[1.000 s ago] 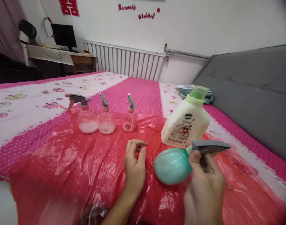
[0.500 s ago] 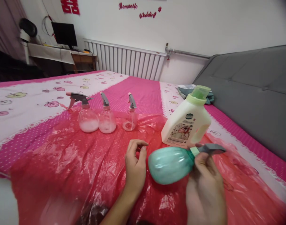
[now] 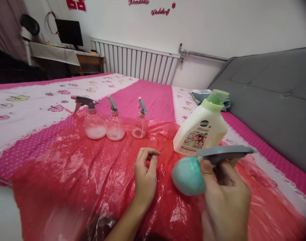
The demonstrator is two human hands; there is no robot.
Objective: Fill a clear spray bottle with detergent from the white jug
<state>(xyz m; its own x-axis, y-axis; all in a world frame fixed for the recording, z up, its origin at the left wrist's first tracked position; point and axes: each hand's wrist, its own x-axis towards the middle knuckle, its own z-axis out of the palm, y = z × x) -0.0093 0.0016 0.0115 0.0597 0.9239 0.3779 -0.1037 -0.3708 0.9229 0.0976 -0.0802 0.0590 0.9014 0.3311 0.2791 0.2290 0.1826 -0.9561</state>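
My right hand (image 3: 225,197) grips a teal spray bottle (image 3: 188,176) by its neck, just below the grey trigger head. The bottle is tilted, its round base toward the left, and foamy liquid shows through its wall. Some of the neck is hidden by my fingers. To the left, my left hand (image 3: 145,172) holds nothing; its fingers are loosely curled, with a gap to the thumb. Right behind the teal bottle stands a cream detergent bottle (image 3: 190,135) with a green cap (image 3: 218,97). Under both hands lies a wrinkled red plastic sheet (image 3: 92,177).
Three clear spray bottles with grey heads stand beyond my left hand: one at left (image 3: 95,127), one beside it (image 3: 115,129), another apart (image 3: 139,129). A pink patterned bedspread (image 3: 155,95) lies underneath. A grey headboard (image 3: 270,93) rises at right; folded cloth (image 3: 198,97) lies near it.
The teal spray bottle has turned in my right hand, so its base points more toward me and its grey head has swung higher. My left hand has hardly moved.
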